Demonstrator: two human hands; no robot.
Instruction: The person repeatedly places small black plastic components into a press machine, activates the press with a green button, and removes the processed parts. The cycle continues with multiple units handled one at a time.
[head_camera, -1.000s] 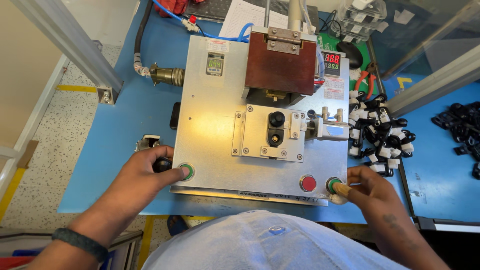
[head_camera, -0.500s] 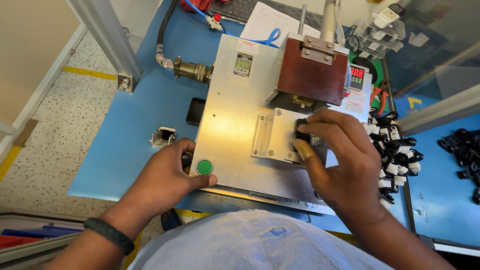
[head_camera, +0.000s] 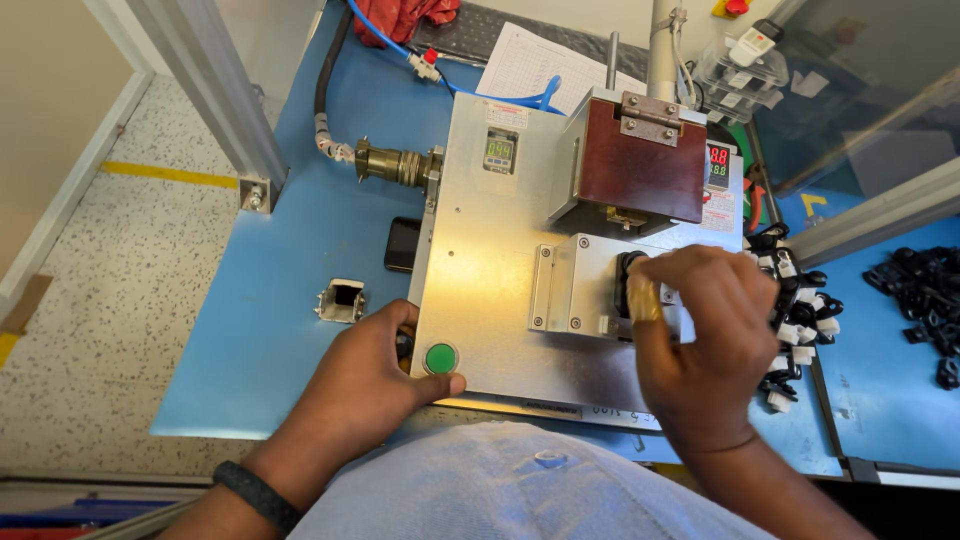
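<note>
Silver metal press fixture (head_camera: 500, 290) sits on a blue table (head_camera: 300, 270); left hand (head_camera: 365, 385) rests beside its green button (head_camera: 441, 358), fingers loosely curled; right hand (head_camera: 705, 335) pinches a small black part (head_camera: 630, 285) in the fixture's nest, seemingly seating it.

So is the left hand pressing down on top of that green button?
No, the left hand rests at the plate's edge beside the green button, whose round face shows fully uncovered next to the thumb.

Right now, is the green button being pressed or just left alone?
Not pressed: the left hand rests beside the green button, whose face shows uncovered.
</note>
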